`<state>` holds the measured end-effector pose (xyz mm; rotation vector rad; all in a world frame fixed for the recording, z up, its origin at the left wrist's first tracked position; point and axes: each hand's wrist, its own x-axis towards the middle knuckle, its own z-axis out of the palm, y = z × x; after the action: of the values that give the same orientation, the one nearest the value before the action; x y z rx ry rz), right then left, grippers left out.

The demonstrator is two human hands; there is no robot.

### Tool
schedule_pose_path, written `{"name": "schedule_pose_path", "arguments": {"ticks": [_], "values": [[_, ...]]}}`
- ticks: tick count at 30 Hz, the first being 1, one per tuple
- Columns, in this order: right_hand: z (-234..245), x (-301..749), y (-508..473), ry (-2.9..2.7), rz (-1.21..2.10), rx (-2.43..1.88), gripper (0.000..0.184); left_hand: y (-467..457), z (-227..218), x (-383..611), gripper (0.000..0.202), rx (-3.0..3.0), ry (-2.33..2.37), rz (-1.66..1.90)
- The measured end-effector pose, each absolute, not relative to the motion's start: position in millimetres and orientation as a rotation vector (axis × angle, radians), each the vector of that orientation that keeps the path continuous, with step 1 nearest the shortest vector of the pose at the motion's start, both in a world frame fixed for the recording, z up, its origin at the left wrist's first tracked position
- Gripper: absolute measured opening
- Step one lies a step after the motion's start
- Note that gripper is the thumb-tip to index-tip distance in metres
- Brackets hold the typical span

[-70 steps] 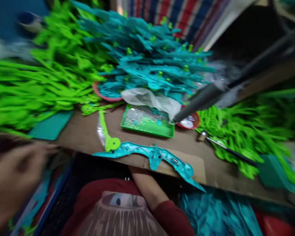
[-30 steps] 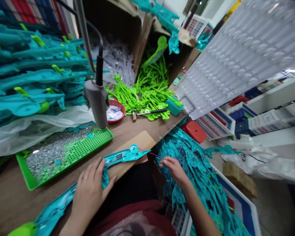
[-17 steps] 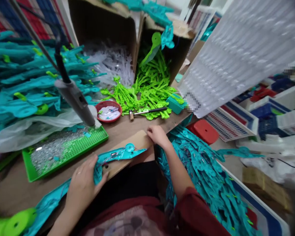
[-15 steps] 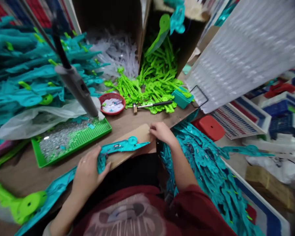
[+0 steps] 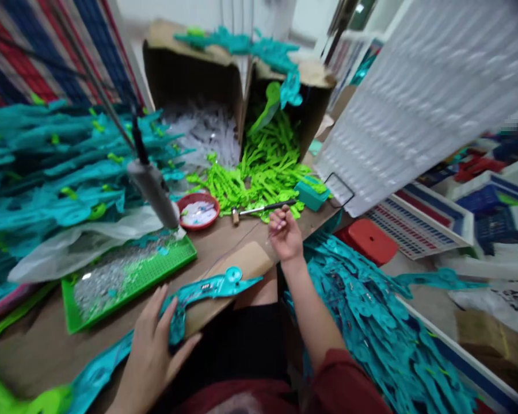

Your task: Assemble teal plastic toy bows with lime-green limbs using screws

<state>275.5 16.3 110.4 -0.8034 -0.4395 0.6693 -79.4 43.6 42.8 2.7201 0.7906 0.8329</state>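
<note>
A long teal plastic part (image 5: 207,286) lies across a cardboard pad (image 5: 242,265) at the table's near edge. My left hand (image 5: 153,351) rests flat on the part's near half, fingers stretched and apart, thumb at the table edge. My right hand (image 5: 285,233) is raised above the table's right corner, close to a small hammer (image 5: 263,208). Its fingertips are pinched together. A thin wire (image 5: 237,248) runs from the teal part up toward that pinch.
A green tray of small metal bits (image 5: 129,270) lies under a hanging power screwdriver (image 5: 153,192). Behind are a red bowl (image 5: 197,210), loose green parts (image 5: 263,167) spilling from cardboard boxes (image 5: 190,75), and stacked teal parts (image 5: 47,172). More teal parts (image 5: 371,322) and a red stool (image 5: 366,238) are at the right.
My right hand has left the pile of teal parts, passed the cardboard pad's edge and risen toward the hammer, pinched. My left hand's fingers have straightened on the teal part.
</note>
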Motion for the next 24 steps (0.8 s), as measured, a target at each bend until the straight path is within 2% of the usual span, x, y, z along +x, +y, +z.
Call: {"name": "schedule_pose_path", "arguments": {"ticks": [3,5,7,8,10,13,15,19,21,24], "values": [[118.3,266.3,10.7,-0.721,0.703,-0.81,0.02,46.2,93.8,-51.6,0.059,2.515,0.692,0.993],[119.7,253.7,-0.8,-0.949,0.817,-0.898,0.018,64.3,137.0,2.6,0.042,2.409,0.648,1.012],[120.1,236.9,-14.6,-1.111,1.079,-0.932,0.021,96.8,171.6,81.1,0.033,2.466,0.706,0.783],[119.4,228.1,-21.0,-1.15,1.231,-0.924,0.025,116.2,181.5,123.7,0.035,2.553,0.762,0.516],[114.2,212.5,-31.7,-1.176,1.426,-0.939,0.037,153.6,185.7,201.1,0.036,2.61,0.806,0.337],[95.4,200.0,-42.2,-1.219,1.29,-1.155,0.044,192.2,170.9,272.2,0.038,2.66,0.891,0.123],[79.1,199.6,-45.7,-1.14,1.235,-1.263,0.046,207.6,163.4,288.6,0.034,2.693,0.924,0.048],[53.8,207.2,-37.6,-0.81,1.371,-1.206,0.06,230.3,175.3,283.6,0.03,2.76,0.979,0.103],[47.1,211.4,-24.2,-0.734,1.28,-1.193,0.056,239.8,190.6,274.3,0.03,2.78,1.027,0.218],[41.6,217.0,1.8,-0.615,1.092,-1.231,0.039,248.8,214.8,255.9,0.03,2.78,1.155,0.428]]}}
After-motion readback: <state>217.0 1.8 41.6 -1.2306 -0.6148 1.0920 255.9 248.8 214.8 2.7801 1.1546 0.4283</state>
